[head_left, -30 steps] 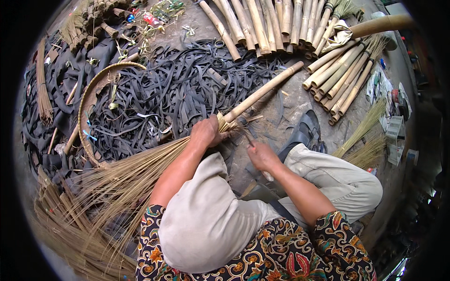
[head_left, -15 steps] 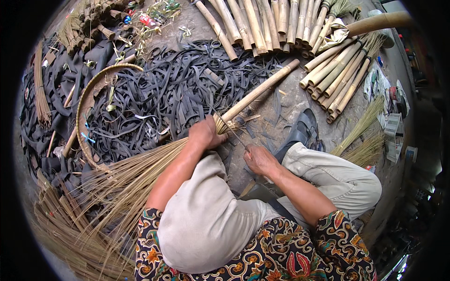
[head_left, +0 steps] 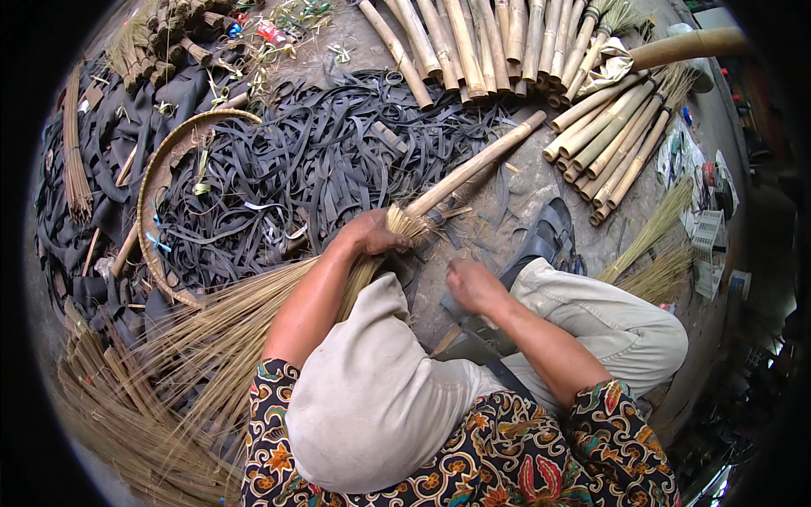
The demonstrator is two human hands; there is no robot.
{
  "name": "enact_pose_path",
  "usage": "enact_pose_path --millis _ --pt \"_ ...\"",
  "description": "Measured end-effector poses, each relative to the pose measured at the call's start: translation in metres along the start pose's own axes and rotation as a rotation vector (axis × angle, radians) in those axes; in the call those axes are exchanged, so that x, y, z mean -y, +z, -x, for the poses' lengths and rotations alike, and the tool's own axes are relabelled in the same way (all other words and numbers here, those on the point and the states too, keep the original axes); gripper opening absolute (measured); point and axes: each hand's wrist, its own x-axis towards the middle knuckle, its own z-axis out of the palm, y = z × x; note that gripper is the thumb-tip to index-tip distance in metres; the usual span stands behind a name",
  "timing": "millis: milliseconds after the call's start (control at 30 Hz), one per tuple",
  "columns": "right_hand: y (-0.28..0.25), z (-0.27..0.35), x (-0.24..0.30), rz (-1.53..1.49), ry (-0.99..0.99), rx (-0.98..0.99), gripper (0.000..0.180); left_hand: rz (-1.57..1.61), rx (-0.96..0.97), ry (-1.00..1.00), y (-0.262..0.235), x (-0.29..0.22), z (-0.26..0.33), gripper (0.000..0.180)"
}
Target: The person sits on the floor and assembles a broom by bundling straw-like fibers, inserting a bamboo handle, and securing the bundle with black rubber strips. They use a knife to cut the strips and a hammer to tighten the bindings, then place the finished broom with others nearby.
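Note:
A bundle of thin straw-coloured sticks (head_left: 241, 317) fans out toward the lower left under my left forearm. My left hand (head_left: 372, 231) is wrapped round its gathered end, where the trimmed butts flare at the foot of a bamboo handle (head_left: 481, 160). That handle slants up to the right and together they look like a broom. My right hand (head_left: 475, 287) is curled closed between my knees, apart from the broom and over a dark flat piece on the ground. What its fingers hold, if anything, is hidden.
A heap of black rubber strips (head_left: 312, 160) spreads beyond my left hand, with a curved woven rim (head_left: 145, 194) at its left. Bamboo poles (head_left: 473, 51) lie at the back, and more bundled ones (head_left: 621, 139) to the right. My sandalled foot (head_left: 549, 232) rests near the handle.
The dark strip stretched between the gathered sticks and my right hand no longer shows. My right hand has shifted slightly, apart from the bundle. My left hand keeps its grip.

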Motion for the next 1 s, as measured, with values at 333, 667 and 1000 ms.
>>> enact_pose_path --millis 333,667,1000 --pt "-0.008 -0.001 -0.004 0.118 -0.070 0.041 0.030 0.008 -0.021 -0.080 -0.002 -0.006 0.006 0.065" --pt "0.000 -0.002 -0.007 0.120 -0.105 -0.009 0.031 -0.224 -0.119 -0.161 -0.006 -0.028 0.014 0.066" --pt "-0.004 -0.003 -0.017 0.073 -0.073 -0.018 0.033 -0.034 0.075 -0.050 -0.010 0.001 -0.010 0.063"
